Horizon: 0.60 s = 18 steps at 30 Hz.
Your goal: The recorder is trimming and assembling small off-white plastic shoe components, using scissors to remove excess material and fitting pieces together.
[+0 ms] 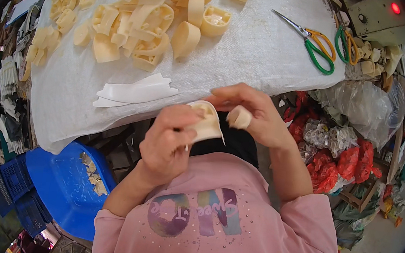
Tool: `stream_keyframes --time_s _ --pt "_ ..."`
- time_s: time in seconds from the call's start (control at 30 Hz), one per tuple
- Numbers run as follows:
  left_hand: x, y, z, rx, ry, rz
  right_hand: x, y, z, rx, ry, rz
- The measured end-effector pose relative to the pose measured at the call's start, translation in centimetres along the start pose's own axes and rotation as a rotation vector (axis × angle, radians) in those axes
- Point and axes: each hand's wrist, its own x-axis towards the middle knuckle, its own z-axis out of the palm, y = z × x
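Just beyond my shirt front, a cream moulded piece (208, 130), hollow like the ones on the table, is held between both hands. A thin white strip (218, 112) curves along its edge. My left hand (166, 140) is closed with its fingers on the piece's left side. My right hand (258, 114) curls over from the right, its fingers at the piece's far edge and partly hidden. A cream wrapping or cover (239, 117) shows on one right digit; its exact kind is unclear. Two or so flat white strips (138, 91) lie at the table's near edge.
A pile of cream moulded pieces (147, 23) covers the far left of the white-sheeted table (252, 51). Scissors with green and orange handles (310, 37) lie at the right, another handled pair (346, 45) beside them. A blue tub (62, 180) with scraps stands below left; red bags (344, 164) lie right.
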Motion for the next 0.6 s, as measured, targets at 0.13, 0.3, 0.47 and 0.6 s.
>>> stream_keyframes --time_s 0.13,0.3,0.47,0.6 --pt "0.2 0.7 -0.3 -0.116 -0.124 0.11 0.3 -0.5 -0.2 0.224 -0.11 0.046" --pt "0.5 -0.2 -0.1 0.0 -0.193 0.155 1.1 -0.9 -0.6 -0.17 -0.193 -0.072" --pt "0.8 -0.5 0.2 0.059 -0.153 0.135 1.4 0.3 -0.3 -0.138 -0.108 -0.064" --pt "0.1 -0.8 0.3 0.029 -0.089 0.017 1.3 1.9 0.4 -0.001 0.093 -0.087"
